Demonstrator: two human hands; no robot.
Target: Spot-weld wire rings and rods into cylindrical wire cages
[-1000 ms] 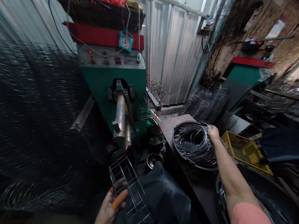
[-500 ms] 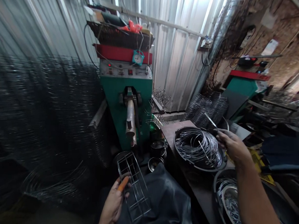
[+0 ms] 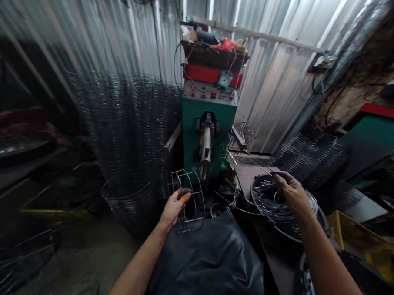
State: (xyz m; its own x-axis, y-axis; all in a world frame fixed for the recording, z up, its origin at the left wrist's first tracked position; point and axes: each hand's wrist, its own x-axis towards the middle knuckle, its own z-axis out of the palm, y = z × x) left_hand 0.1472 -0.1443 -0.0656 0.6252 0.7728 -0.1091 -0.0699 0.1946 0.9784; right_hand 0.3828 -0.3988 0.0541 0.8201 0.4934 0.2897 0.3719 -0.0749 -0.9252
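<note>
Bare steel wire cage frame [image 3: 193, 195]: upright just above our black lap cloth [image 3: 205, 260], in front of the machine.
Left hand [image 3: 172, 209]: closed round one of the frame's side wires, the orange rubber fingertip cover [image 3: 185, 198] pressed on it.
Risk at the frame: we hold it by one side only. We judge it could swing or twist out of the fingers, and its cut ends could scratch bare skin.
Green box-shaped welding machine [image 3: 192, 121]: its metal arm [image 3: 205, 147] points down at the frame. We think a finger straying near it could get pinched or burnt.
Thin straight steel wire [image 3: 250, 163]: pinched at one end by our right hand [image 3: 292, 191], finger and thumb pressed together.
Risk at the wire: the long free end could whip, snag or poke.
Round black tub [image 3: 279, 231]: under the right hand, full of coiled wire that could tangle.
Writing: none we can read. The small teal clock [image 3: 226, 79] and the panel are too small.
</note>
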